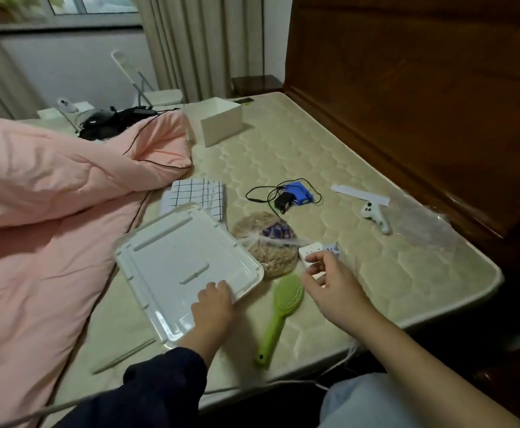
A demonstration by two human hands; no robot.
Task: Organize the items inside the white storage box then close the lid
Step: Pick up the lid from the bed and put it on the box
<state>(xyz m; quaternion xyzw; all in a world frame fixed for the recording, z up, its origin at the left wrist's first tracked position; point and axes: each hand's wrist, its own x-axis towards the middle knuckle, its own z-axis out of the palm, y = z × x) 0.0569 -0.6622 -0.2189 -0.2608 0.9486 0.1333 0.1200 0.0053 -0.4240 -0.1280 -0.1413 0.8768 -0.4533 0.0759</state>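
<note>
Left hand flat on lid, fingers straight. Right hand pinching white plug beside brush. Gathering step. Box far back, open, well apart; next needs carrying items there.

white lid flat on mattress; white box open

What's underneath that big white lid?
The white lid covers one corner of a checked cloth. The left hand rests on the lid. Anything else beneath it is hidden.
</note>
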